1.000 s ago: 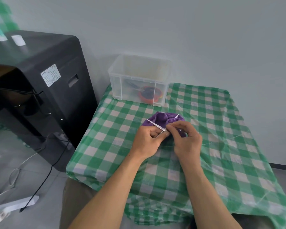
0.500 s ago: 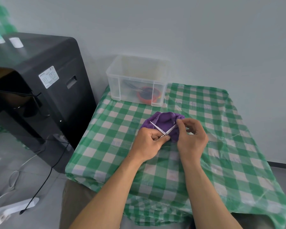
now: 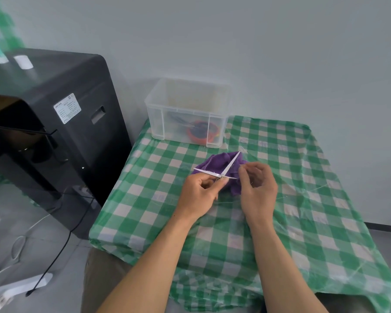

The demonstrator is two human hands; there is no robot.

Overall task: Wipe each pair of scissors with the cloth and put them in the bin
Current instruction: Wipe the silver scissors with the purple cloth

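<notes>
Small silver scissors point(image 3: 226, 170) are spread open in an X above the crumpled purple cloth point(image 3: 219, 162) near the middle of the table. My left hand point(image 3: 200, 192) pinches the scissors by their handle end, fingers curled round it. My right hand point(image 3: 256, 188) is just right of the blades with curled fingers on the cloth's right part; whether it also touches the scissors is unclear. The clear plastic bin point(image 3: 187, 114) stands at the back left of the table and holds other scissors, one pair with red-orange handles point(image 3: 200, 131).
The table wears a green-and-white checked plastic cover point(image 3: 291, 199). A large black machine point(image 3: 54, 123) stands close to the left of the table, with cables and a white power strip point(image 3: 16, 290) on the floor. A grey wall lies right behind the bin.
The scissor blades have opened wider, one blade now pointing up to the right over the cloth. My right hand has drawn back to the right, off the blades.
</notes>
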